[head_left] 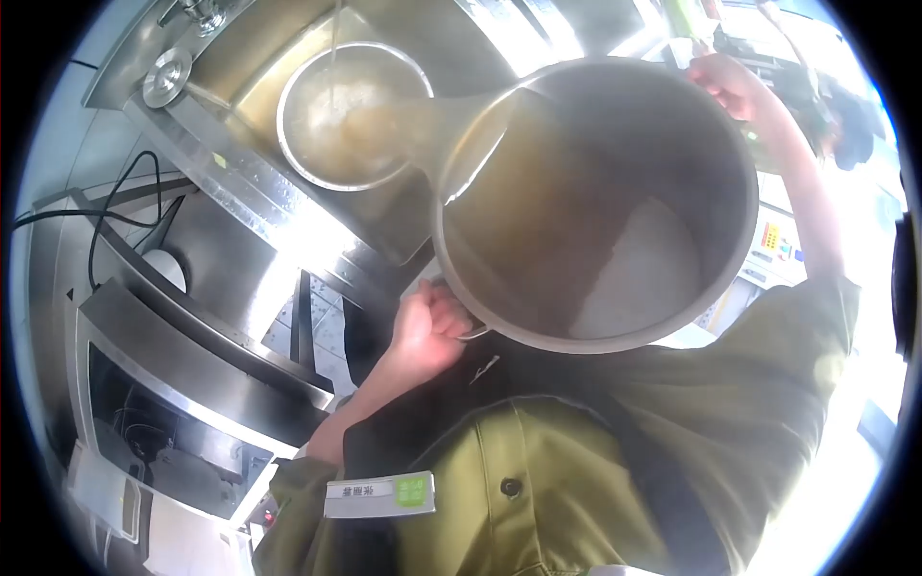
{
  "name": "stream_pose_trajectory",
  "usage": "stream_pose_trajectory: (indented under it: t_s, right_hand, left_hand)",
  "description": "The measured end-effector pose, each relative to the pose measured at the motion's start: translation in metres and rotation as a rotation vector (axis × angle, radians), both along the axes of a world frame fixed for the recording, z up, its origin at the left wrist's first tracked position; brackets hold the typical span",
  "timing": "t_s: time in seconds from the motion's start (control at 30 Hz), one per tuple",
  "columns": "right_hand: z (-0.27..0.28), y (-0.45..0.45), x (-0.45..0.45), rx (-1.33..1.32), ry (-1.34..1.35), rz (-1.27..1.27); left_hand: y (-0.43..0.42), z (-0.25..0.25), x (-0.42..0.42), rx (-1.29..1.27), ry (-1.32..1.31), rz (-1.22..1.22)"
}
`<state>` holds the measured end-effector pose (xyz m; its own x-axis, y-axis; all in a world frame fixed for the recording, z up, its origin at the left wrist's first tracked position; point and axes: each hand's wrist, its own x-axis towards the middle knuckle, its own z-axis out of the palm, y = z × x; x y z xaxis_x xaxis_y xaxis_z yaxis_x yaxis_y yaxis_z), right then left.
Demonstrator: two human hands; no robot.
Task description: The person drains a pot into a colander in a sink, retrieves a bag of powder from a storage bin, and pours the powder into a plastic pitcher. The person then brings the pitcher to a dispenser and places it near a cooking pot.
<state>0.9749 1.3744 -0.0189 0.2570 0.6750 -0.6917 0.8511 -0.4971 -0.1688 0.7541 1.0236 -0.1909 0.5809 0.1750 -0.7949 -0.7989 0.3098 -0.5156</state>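
A large metal stockpot point(672, 144) is tilted to the left over the sink, with brownish, cloudy liquid point(528, 206) inside. The liquid runs over its lip in a wide stream point(427, 125) into a round metal basin point(282, 130) in the sink. My left hand point(432, 322) is closed round a side handle at the pot's near left. On the far right side, my right hand point(730, 86) is closed at the rim; the handle there is hidden. A thin stream of water point(335, 48) also falls into the basin, where the surface looks foamy.
The metal sink point(403, 226) has a raised front edge, with a round metal drain part point(167, 77) at its corner near a tap fitting point(202, 14). A steel appliance with a dark glass front point(173, 432) stands at lower left. A black cable point(96, 216) hangs above it.
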Motion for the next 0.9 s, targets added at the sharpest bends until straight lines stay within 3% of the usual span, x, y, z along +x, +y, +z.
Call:
stream_pose_trajectory:
  t_s: [0.17, 0.3, 0.4, 0.6, 0.9]
  right_hand:
    - [-0.007, 0.003, 0.004, 0.062, 0.03, -0.057]
    - [-0.005, 0.005, -0.002, 0.025, 0.079, -0.084]
    - [-0.008, 0.003, -0.006, 0.046, 0.083, -0.094]
    - [-0.008, 0.008, -0.01, 0.1, 0.178, -0.19]
    - [-0.012, 0.011, -0.02, 0.092, 0.167, -0.179]
  left_hand:
    - [-0.007, -0.008, 0.0, 0.121, -0.024, 0.088]
    - [-0.002, -0.008, 0.005, 0.002, 0.05, 0.028]
    - [-0.007, -0.006, 0.001, 0.084, 0.023, 0.105]
    - [-0.004, -0.009, 0.003, 0.001, 0.036, 0.046]
    - [-0.006, -0.012, -0.002, 0.014, -0.092, 0.189]
